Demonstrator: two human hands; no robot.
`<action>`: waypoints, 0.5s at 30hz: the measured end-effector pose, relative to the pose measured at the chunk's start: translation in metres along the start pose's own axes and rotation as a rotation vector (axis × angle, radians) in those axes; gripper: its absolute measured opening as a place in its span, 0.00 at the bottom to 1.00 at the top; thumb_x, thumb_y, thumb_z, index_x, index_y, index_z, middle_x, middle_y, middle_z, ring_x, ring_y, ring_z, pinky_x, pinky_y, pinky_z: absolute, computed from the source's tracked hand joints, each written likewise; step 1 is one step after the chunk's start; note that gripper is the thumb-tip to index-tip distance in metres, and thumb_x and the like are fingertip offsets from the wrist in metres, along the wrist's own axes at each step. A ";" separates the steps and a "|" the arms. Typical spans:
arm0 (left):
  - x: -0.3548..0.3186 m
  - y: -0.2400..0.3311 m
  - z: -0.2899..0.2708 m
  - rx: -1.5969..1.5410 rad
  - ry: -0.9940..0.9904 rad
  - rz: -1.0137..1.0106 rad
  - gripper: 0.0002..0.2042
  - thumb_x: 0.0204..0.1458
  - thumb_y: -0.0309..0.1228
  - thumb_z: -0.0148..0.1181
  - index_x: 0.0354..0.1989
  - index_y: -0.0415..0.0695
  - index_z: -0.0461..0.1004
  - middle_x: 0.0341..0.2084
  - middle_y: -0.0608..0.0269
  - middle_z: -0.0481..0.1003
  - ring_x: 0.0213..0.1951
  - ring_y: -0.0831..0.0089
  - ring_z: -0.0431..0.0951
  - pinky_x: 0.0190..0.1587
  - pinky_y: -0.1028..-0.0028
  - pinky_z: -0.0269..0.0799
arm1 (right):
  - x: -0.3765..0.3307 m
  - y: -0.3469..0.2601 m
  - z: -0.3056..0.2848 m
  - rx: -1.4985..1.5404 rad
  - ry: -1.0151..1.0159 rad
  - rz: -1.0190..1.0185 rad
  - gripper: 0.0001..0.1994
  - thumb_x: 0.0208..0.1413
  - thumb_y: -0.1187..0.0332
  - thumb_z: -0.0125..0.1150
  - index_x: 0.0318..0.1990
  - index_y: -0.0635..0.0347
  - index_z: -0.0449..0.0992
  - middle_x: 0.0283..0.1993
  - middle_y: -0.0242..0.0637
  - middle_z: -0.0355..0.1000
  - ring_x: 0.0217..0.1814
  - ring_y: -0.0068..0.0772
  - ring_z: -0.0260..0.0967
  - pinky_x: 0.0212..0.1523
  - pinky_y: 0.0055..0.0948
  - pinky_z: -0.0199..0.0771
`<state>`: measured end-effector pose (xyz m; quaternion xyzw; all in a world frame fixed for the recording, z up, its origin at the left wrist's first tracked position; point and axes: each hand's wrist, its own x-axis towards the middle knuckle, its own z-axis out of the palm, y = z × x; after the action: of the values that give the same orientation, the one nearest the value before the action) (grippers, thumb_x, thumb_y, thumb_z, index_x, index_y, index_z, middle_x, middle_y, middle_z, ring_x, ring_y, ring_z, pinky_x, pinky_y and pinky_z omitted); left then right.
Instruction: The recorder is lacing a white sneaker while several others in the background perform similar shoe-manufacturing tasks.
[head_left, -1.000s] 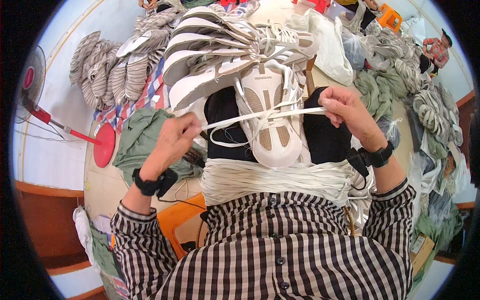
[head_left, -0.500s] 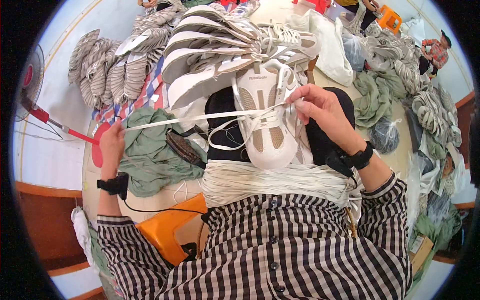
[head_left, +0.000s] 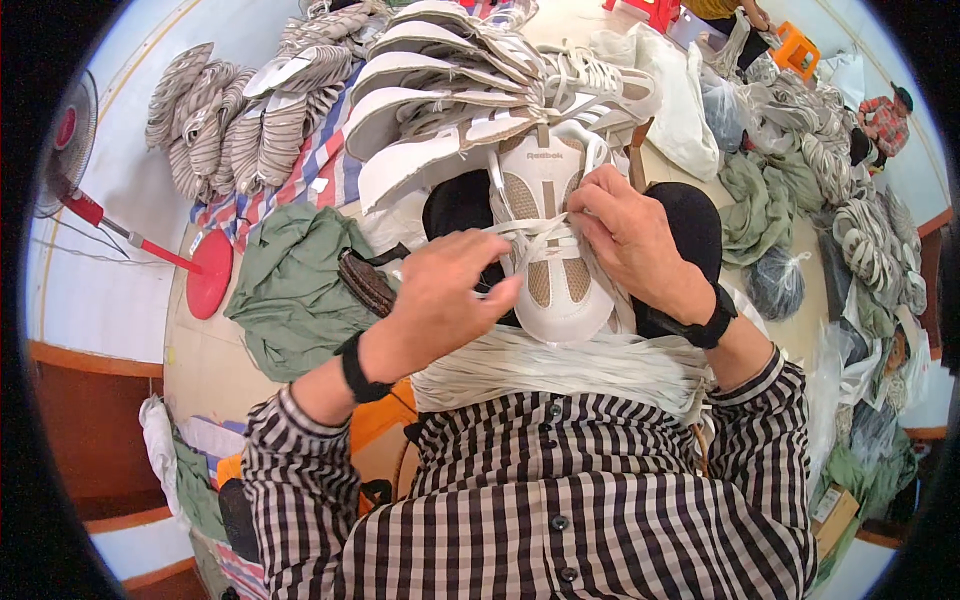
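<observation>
A white shoe upper with beige mesh panels (head_left: 568, 285) rests over my lap, its toe toward me. A white shoelace (head_left: 545, 228) crosses its eyelet rows. Over the shoe's right side, my right hand (head_left: 640, 245) is closed, thumb and fingertips pinching the lace at the eyelets. My left hand (head_left: 445, 290) hovers by the shoe's left edge, slightly blurred, thumb and fingers apart, close to a loose stretch of lace. Across my lap lies a thick bundle of white laces (head_left: 560, 370), just nearer than the toe.
Stacked white shoe uppers (head_left: 420, 120) lie beyond the shoe, beside a laced upper (head_left: 600, 90). Green cloth (head_left: 290, 290) and a red-based fan (head_left: 208, 275) are at left. An orange stool (head_left: 385, 430) stands by my left side. Bundled uppers (head_left: 865, 240) line the right; other people sit far off.
My left hand has come in from the far left, where it held the lace stretched out, to the shoe's left edge. My right hand stays near the eyelets.
</observation>
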<state>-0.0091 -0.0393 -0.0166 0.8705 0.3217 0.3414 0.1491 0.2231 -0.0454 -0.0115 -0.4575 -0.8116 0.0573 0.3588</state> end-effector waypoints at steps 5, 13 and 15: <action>0.019 0.004 0.019 0.060 -0.013 0.011 0.07 0.42 0.23 0.61 0.31 0.40 0.70 0.23 0.56 0.72 0.27 0.59 0.75 0.30 0.67 0.71 | 0.005 0.006 -0.002 0.224 -0.032 0.184 0.06 0.51 0.72 0.58 0.35 0.63 0.70 0.29 0.41 0.68 0.28 0.42 0.68 0.31 0.33 0.69; 0.035 0.007 0.005 -0.181 -0.137 -0.227 0.03 0.50 0.25 0.54 0.32 0.40 0.68 0.21 0.58 0.72 0.23 0.69 0.74 0.25 0.73 0.67 | 0.012 0.017 -0.013 0.698 -0.101 0.431 0.04 0.52 0.74 0.57 0.33 0.66 0.70 0.26 0.26 0.67 0.29 0.15 0.63 0.30 0.20 0.66; 0.035 -0.006 0.007 -0.439 -0.193 -0.336 0.04 0.52 0.26 0.53 0.34 0.40 0.68 0.21 0.61 0.72 0.22 0.74 0.72 0.24 0.75 0.66 | 0.011 0.015 -0.013 0.721 -0.117 0.463 0.04 0.52 0.74 0.57 0.33 0.66 0.70 0.25 0.25 0.67 0.28 0.14 0.63 0.29 0.19 0.65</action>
<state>0.0130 -0.0121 -0.0071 0.7804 0.3643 0.2888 0.4182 0.2381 -0.0311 -0.0019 -0.4687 -0.6347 0.4420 0.4268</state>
